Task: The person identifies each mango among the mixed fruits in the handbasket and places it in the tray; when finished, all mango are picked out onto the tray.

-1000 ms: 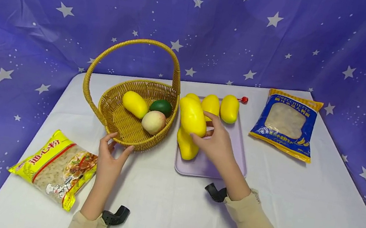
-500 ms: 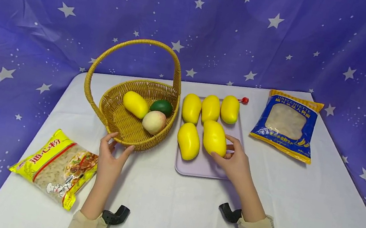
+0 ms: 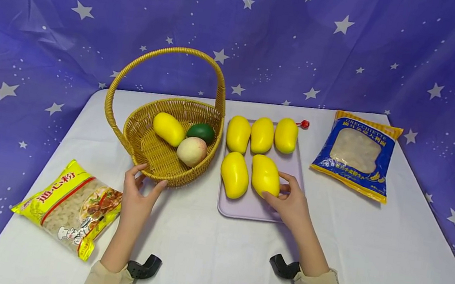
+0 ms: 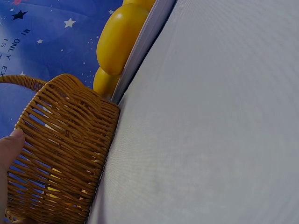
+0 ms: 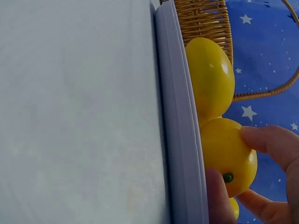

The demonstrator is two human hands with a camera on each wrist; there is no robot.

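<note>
My right hand (image 3: 294,205) pinches a yellow mango (image 3: 265,173) between thumb and fingers, low over the lilac tray (image 3: 239,211). In the right wrist view the held mango (image 5: 226,149) shows its green stem end, with fingertips on both sides. Several other mangoes lie on the tray: one directly left of the held one and a row behind. At the front of a wicker basket (image 3: 175,178), my left hand (image 3: 139,202) holds the rim, thumb and fingers spread. Inside the basket are a mango (image 3: 168,129), a dark green fruit (image 3: 201,132) and a peach (image 3: 191,151).
A yellow food packet (image 3: 73,210) lies at the left beside the left forearm. On the right is a blue orecchiette bag (image 3: 353,153). A small red object (image 3: 304,124) sits behind the tray. The basket's tall handle (image 3: 175,50) arches above it.
My right hand has carried the mango rightward from above the left mangoes and lowered it to the right of the front-left one. The left hand stays at the basket rim.
</note>
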